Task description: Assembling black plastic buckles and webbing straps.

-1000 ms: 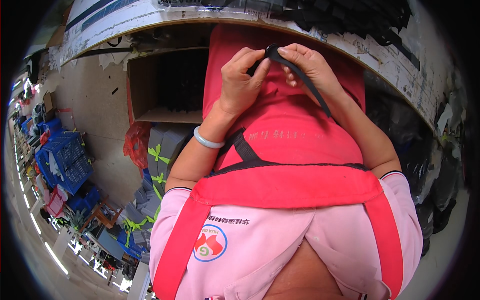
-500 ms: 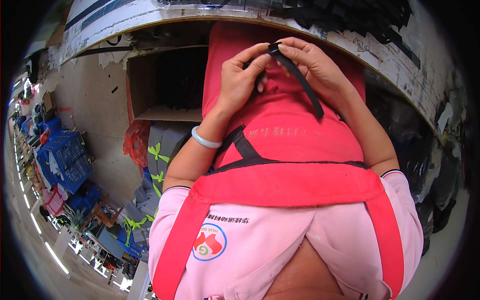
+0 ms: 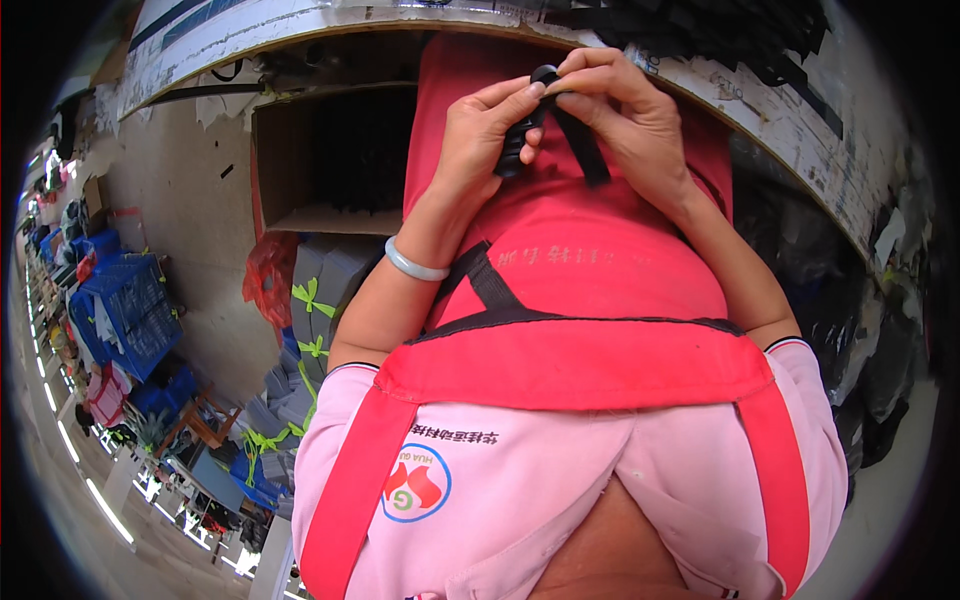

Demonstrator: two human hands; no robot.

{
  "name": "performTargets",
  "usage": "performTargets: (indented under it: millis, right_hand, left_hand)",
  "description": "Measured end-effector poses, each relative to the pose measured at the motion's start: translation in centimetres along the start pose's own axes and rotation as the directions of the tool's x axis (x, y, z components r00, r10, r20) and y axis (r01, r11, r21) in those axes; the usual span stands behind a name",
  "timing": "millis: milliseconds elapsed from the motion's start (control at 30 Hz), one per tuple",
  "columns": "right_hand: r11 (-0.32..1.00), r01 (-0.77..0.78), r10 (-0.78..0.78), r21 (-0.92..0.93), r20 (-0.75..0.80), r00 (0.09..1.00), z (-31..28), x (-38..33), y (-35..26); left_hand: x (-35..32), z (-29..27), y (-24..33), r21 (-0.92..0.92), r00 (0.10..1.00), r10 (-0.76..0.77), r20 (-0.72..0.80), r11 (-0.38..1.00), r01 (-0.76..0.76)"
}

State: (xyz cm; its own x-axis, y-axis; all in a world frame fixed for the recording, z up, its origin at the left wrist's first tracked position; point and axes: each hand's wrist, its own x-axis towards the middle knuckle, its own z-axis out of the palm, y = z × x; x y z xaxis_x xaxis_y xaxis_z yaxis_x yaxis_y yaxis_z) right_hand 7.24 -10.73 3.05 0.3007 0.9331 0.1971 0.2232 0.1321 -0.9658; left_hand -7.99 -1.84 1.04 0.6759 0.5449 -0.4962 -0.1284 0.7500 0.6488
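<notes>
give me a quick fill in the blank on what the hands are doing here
1. Both hands pinch a small ____ plastic buckle.
2. The left hand has a pale ____ on its wrist.
3. The right hand holds the strap over a ____ apron.

Missing words: black; bangle; red

Blue crates, open cardboard box

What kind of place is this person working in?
Probably a workshop or small factory for sewn goods: black straps heaped on the worktable, blue crates across the floor, and tied grey bundles stacked beside an open cardboard box.
</notes>
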Motion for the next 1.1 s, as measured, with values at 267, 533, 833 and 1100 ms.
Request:
performTargets:
  millis: [267,533,833,1100]
  right_hand:
    - [0.973,-0.116,0.143,0.199,-0.126,0.982,-1.0,0.2,-2.3]
    - [0.886,-0.248,0.3,0.391,-0.076,0.951,-0.2,-0.3,0.2]
    - [0.908,-0.338,0.34,0.248,0.035,0.94,-0.2,-0.7,-2.1]
    - [0.716,-0.671,0.659,0.191,0.128,0.741,-0.9,-0.9,-0.5]
  left_hand:
    - [-0.1,0.1,-0.3,0.077,0.989,0.149,-0.02,0.986,-0.147]
    - [-0.4,-0.7,-1.4,-0.012,0.999,-0.019,0.047,1.0,0.019]
    - [-0.4,-0.1,-1.6,0.134,0.991,0.133,-0.016,0.982,-0.13]
    - [-0.6,0.5,-2.2,0.323,0.936,0.35,0.026,0.884,-0.339]
